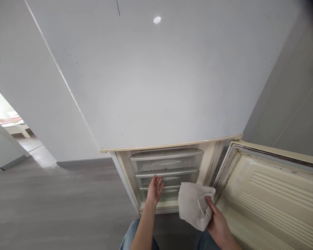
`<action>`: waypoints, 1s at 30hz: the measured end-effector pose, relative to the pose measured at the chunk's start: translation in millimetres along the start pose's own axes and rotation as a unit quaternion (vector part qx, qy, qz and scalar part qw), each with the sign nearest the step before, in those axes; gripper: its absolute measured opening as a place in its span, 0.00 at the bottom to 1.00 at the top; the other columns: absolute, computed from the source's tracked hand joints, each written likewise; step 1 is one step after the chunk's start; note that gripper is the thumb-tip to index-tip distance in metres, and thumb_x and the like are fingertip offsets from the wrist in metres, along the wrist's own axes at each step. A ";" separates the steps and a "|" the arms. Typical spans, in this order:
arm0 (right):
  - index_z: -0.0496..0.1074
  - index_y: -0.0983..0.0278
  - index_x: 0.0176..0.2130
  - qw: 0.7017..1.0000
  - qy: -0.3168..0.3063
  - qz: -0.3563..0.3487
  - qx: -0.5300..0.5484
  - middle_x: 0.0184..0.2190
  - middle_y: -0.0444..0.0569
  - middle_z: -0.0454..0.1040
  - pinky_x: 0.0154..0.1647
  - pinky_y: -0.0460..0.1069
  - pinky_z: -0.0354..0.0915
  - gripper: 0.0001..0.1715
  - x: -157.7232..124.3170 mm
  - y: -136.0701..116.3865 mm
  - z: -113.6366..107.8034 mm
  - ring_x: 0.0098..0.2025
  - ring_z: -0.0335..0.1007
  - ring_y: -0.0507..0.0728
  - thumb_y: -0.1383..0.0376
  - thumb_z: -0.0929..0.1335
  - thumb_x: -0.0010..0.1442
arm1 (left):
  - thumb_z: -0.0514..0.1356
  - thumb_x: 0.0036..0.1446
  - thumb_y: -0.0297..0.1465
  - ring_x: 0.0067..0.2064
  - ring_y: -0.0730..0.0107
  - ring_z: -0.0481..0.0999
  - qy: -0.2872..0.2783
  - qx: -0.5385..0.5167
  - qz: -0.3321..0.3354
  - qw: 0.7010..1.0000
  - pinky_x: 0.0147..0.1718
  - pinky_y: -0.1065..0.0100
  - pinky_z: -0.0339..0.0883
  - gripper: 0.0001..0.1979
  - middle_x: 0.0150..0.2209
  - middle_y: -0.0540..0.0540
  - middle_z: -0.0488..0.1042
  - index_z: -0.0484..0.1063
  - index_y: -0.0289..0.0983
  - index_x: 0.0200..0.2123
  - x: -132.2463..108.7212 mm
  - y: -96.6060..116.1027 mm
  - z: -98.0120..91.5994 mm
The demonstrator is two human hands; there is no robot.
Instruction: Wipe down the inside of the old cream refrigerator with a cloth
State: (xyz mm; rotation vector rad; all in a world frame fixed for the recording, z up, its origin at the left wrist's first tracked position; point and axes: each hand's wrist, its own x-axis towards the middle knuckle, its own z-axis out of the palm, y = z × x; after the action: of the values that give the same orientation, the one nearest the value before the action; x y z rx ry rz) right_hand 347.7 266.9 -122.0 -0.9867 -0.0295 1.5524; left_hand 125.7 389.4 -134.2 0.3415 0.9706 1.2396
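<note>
My right hand point(219, 220) grips a folded off-white cloth point(194, 205) at its right edge, the thumb lying on top. The cloth hangs in front of the lower right part of an open freezer compartment point(125, 173). My left hand point(155, 189) is raised before the drawers, its fingers loosely bent and apart, nothing in them. Its fingertips are by the front rim of the middle clear drawer point(169, 172); whether they touch it I cannot tell. Above that sits the top drawer point(167, 158), and beneath it the lowest drawer point(169, 194), partly hidden by my hand and the cloth.
The cream freezer door point(279, 194) stands swung out to the right, with dark marks along its seal. A large pale panel point(167, 80) rises above the compartment. Grey wood-look floor point(54, 208) spreads to the left, and a doorway point(13, 121) shows at far left.
</note>
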 end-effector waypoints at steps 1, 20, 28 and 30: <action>0.71 0.59 0.45 1.000 0.012 0.002 -0.004 0.34 0.44 0.79 0.37 0.53 0.74 0.26 -3.8 0.0 -5.2 0.35 0.76 0.59 0.57 0.74 0.47 | 0.62 0.47 0.42 0.61 0.60 0.68 0.001 -0.007 0.002 1.000 0.56 0.62 0.69 0.16 0.53 0.41 0.72 0.71 0.41 0.37 0.9 -1.9 1.9; 0.71 0.57 0.46 0.997 0.057 0.022 0.056 0.35 0.44 0.79 0.34 0.53 0.74 0.20 -23.7 -8.1 -27.9 0.36 0.76 0.59 0.60 0.72 0.51 | 0.66 0.43 0.41 0.43 0.70 0.79 0.055 -0.043 0.029 0.997 0.36 0.76 0.69 0.14 0.33 0.51 0.71 0.67 0.38 0.26 -38.9 -29.1 -6.2; 0.72 0.58 0.45 0.997 0.059 0.034 0.032 0.35 0.46 0.79 0.35 0.54 0.74 0.19 -26.3 -3.8 -28.2 0.38 0.76 0.60 0.57 0.71 0.52 | 0.67 0.41 0.41 0.43 0.72 0.79 0.069 -0.049 0.008 0.996 0.37 0.76 0.70 0.15 0.36 0.51 0.71 0.68 0.39 0.28 -63.8 -38.5 -14.7; 0.72 0.58 0.45 0.997 0.064 0.030 0.025 0.36 0.46 0.79 0.35 0.54 0.75 0.19 -27.0 -3.3 -29.4 0.39 0.76 0.61 0.57 0.70 0.53 | 0.67 0.41 0.41 0.44 0.71 0.79 0.072 -0.046 0.003 0.996 0.38 0.76 0.70 0.16 0.38 0.50 0.71 0.69 0.39 0.29 -70.4 -40.2 -17.4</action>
State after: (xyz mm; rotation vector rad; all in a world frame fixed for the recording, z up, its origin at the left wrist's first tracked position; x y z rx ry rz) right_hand 365.0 230.8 -123.9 -1.0538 0.1301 1.5335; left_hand 137.4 307.6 -141.7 0.1843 1.0322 1.3240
